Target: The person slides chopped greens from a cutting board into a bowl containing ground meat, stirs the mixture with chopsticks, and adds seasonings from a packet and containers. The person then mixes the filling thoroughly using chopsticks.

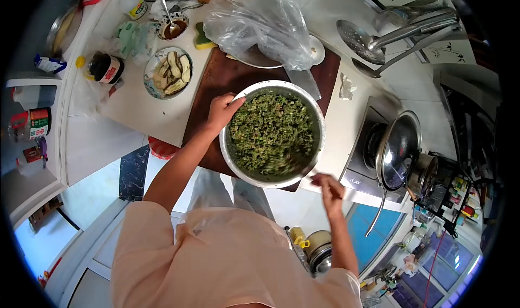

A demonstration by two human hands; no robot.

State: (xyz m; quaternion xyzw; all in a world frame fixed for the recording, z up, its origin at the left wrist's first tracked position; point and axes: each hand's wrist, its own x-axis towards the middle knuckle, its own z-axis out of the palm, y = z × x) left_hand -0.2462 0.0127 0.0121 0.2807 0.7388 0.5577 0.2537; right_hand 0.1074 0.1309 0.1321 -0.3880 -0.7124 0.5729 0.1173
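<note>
A large metal bowl (320,140) holds a chopped green mixture (270,126) flecked with small reddish bits. My left hand (221,112) grips the bowl's rim at the upper left, thumb over the edge. Just outside the lower right rim, my right hand (328,191) is closed, its fingers blurred by motion. What it holds is too smeared to name. Close to that hand, the lower right part of the mixture is streaked with movement. Beneath the bowl lies a dark brown cutting board (208,83), with a cleaver blade (306,83) showing behind the rim.
Behind the bowl is a crumpled clear plastic bag (254,21). To the left stand a plate of eggplant pieces (172,72), a small sauce bowl (173,27) with a spoon, and a dark jar (106,68). A lidded wok (399,151) sits on the stove at right, below hanging ladles (401,37).
</note>
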